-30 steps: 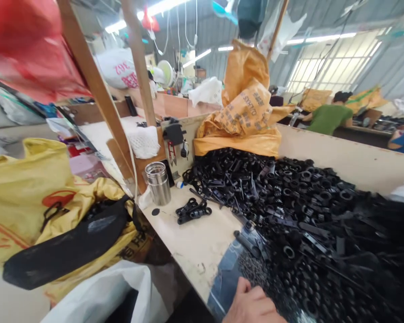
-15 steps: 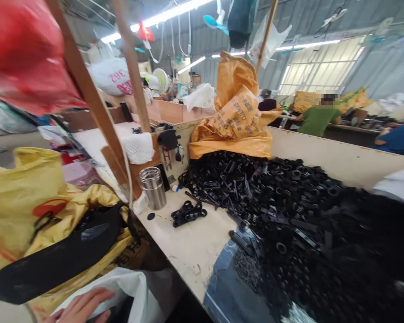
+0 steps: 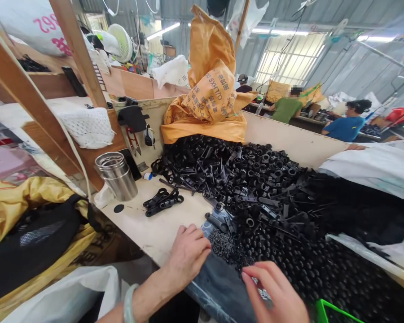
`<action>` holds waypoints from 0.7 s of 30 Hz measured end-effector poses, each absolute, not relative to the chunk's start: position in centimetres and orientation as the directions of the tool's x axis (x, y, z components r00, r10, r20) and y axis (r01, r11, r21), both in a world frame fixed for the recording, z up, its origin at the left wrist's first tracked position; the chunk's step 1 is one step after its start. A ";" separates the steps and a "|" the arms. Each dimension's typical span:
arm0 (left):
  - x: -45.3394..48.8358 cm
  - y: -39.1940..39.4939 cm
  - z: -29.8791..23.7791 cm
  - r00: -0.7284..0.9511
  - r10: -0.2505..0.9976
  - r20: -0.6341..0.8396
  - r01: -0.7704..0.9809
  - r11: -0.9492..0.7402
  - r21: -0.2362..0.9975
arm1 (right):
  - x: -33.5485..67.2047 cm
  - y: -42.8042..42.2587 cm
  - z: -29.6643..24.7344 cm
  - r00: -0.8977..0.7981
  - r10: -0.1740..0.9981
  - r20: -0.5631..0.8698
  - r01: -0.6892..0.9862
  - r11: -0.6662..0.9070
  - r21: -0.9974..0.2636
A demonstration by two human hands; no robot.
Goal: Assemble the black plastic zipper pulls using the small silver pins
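Observation:
A big heap of black plastic parts (image 3: 276, 197) covers the workbench (image 3: 155, 224). My left hand (image 3: 187, 253) rests knuckles up at the near edge of the heap, its fingers curled onto a patch of small black screws (image 3: 224, 244) lying on a dark plastic sheet (image 3: 218, 282). My right hand (image 3: 276, 291) hovers low over the same sheet with fingers bent toward the small parts; what they hold, if anything, is hidden. A few joined black parts (image 3: 163, 202) lie apart on the bare bench.
A steel cup (image 3: 117, 176) stands at the bench's left. An orange sack (image 3: 210, 94) slumps behind the heap. Yellow and black bags (image 3: 30, 224) sit at the left, a white bag (image 3: 70, 296) below. A green bin corner (image 3: 333, 312) shows bottom right. Two people sit far back.
The view swung right and down. My left hand came up from the white bag onto the bench edge, and my right hand has entered over the dark sheet.

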State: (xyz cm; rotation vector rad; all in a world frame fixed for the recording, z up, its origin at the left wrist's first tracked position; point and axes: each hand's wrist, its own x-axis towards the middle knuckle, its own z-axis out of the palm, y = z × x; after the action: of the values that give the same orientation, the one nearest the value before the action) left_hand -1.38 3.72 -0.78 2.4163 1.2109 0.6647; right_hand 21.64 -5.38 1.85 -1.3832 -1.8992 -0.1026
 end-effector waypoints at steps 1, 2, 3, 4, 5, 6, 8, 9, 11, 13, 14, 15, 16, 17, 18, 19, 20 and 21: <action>-0.7 3.6 -1.2 0.539 0.808 0.239 0.645 -0.578 0.500 | 21.3 -4.7 1.1 -0.174 0.800 0.575 0.867 0.401 -0.295; -0.2 3.4 -1.5 0.549 0.802 0.236 0.637 -0.584 0.503 | 21.0 -4.2 0.2 -0.208 0.818 0.536 0.896 0.379 -0.232; 0.3 3.2 -1.9 0.555 0.798 0.235 0.631 -0.588 0.507 | 20.8 -3.9 -0.5 -0.211 0.832 0.513 0.923 0.343 -0.176; 0.7 3.0 -2.3 0.560 0.795 0.234 0.628 -0.591 0.507 | 20.5 -3.6 -1.2 -0.199 0.842 0.501 0.944 0.303 -0.133; 1.1 2.8 -2.5 0.562 0.793 0.233 0.628 -0.593 0.505 | 20.3 -3.5 -1.8 -0.186 0.851 0.491 0.958 0.269 -0.103; 1.5 2.6 -2.8 0.563 0.793 0.232 0.630 -0.593 0.501 | 20.1 -3.4 -2.2 -0.175 0.859 0.481 0.966 0.245 -0.087; 2.0 2.4 -3.0 0.565 0.793 0.230 0.635 -0.595 0.493 | 19.8 -3.3 -2.6 -0.157 0.873 0.462 0.972 0.220 -0.087; 2.2 2.3 -3.0 0.568 0.791 0.228 0.635 -0.597 0.490 | 19.7 -3.2 -2.7 -0.150 0.879 0.452 0.972 0.216 -0.097; 2.1 2.2 -2.8 0.572 0.789 0.224 0.634 -0.599 0.489 | 19.4 -3.2 -2.7 -0.147 0.893 0.425 0.967 0.219 -0.126; 1.6 2.0 -2.4 0.566 0.794 0.221 0.635 -0.590 0.499 | 19.2 -3.4 -2.6 -0.161 0.905 0.395 0.957 0.241 -0.162; 1.3 1.9 -2.2 0.560 0.799 0.221 0.633 -0.584 0.508 | 19.2 -3.6 -2.6 -0.164 0.908 0.385 0.951 0.250 -0.183; 1.1 1.9 -2.1 0.555 0.802 0.223 0.629 -0.579 0.518 | 19.3 -3.9 -2.6 -0.164 0.909 0.383 0.945 0.256 -0.204; 1.0 1.8 -1.9 0.552 0.803 0.226 0.624 -0.577 0.527 | 19.5 -4.2 -2.6 -0.162 0.909 0.384 0.940 0.260 -0.221; 0.9 1.8 -1.9 0.553 0.801 0.229 0.617 -0.579 0.533 | 19.7 -4.5 -2.6 -0.158 0.909 0.386 0.938 0.261 -0.230; 1.0 1.8 -1.9 0.556 0.797 0.234 0.611 -0.583 0.535 | 19.9 -4.8 -2.7 -0.156 0.908 0.388 0.939 0.259 -0.228; 1.1 1.9 -2.0 0.560 0.793 0.238 0.608 -0.589 0.532 | 20.1 -5.0 -2.8 -0.158 0.908 0.387 0.942 0.257 -0.217; 1.4 2.0 -2.1 0.565 0.788 0.243 0.607 -0.597 0.525 | 20.2 -5.2 -2.8 -0.164 0.909 0.383 0.947 0.254 -0.197; 1.7 2.1 -2.3 0.571 0.783 0.248 0.608 -0.606 0.514 | 20.3 -5.2 -2.9 -0.172 0.910 0.377 0.952 0.252 -0.175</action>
State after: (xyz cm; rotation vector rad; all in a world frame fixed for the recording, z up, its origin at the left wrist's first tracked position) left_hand 1.67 2.12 -2.25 2.4339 1.1283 0.6489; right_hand 20.31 -5.25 -2.86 -1.6974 -2.1279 -0.1398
